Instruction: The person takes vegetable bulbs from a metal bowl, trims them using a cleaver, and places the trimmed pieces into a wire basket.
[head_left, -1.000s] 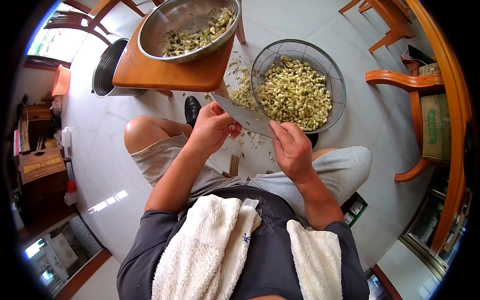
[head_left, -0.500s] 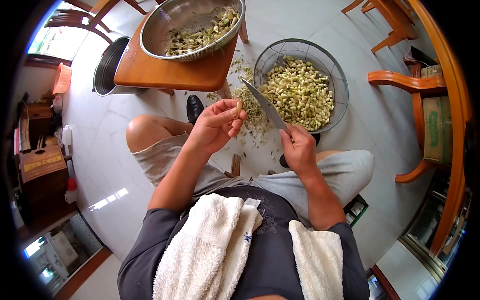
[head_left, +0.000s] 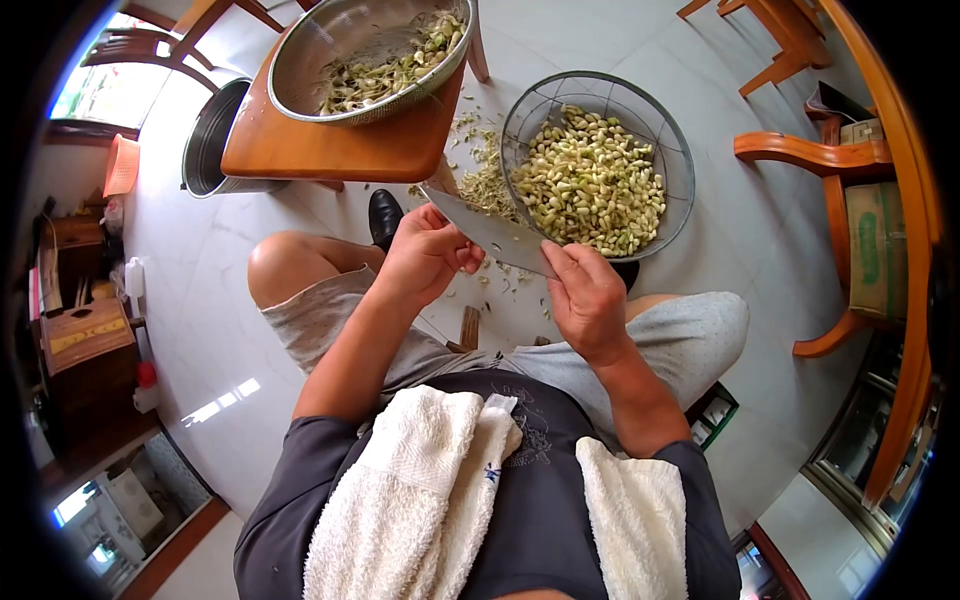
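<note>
My right hand (head_left: pixel 588 300) grips a broad kitchen knife (head_left: pixel 500 238) by its handle. The blade is turned flat and reaches left across the fingers of my left hand (head_left: pixel 428 258). Those fingers are pinched together, and the blade hides the small pale bulb they held a moment earlier. Past the knife, a round wire-mesh basket (head_left: pixel 680 190) on the floor holds a heap of whitish-green bulbs (head_left: pixel 590 180). A metal colander (head_left: pixel 290 75) on a wooden stool (head_left: pixel 310 150) contains more bulbs with stringy stems and roots.
Trimmings (head_left: pixel 485 180) lie scattered on the tiled floor between stool and basket. A metal bucket (head_left: pixel 210 140) stands left of the stool. Wooden chair legs and a cardboard box (head_left: pixel 877 250) are on the right. A towel (head_left: pixel 400 480) hangs over my chest.
The knife has swung from pointing up and away to lying across my left fingers, its flat side now showing. My right hand has moved slightly left. The bulb is now hidden.
</note>
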